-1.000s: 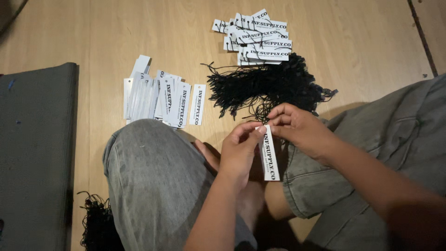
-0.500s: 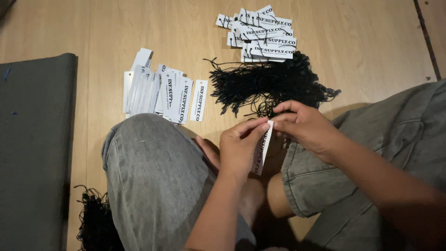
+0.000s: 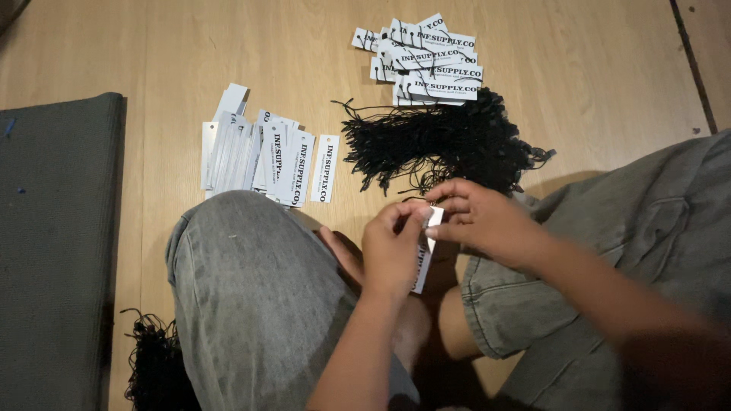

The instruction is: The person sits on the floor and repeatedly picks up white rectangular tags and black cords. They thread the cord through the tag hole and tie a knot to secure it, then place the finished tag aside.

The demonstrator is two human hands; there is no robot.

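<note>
Both hands (image 3: 445, 228) pinching tag (image 3: 423, 262), string pile (image 3: 442, 144) beyond

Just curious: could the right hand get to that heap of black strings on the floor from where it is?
Probably yes. The right hand sits just below the heap of black strings with nothing between them, though its fingers are pinching a white tag together with the left hand.

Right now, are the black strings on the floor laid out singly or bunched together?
Bunched: the black strings lie in one tangled heap on the wooden floor.
</note>
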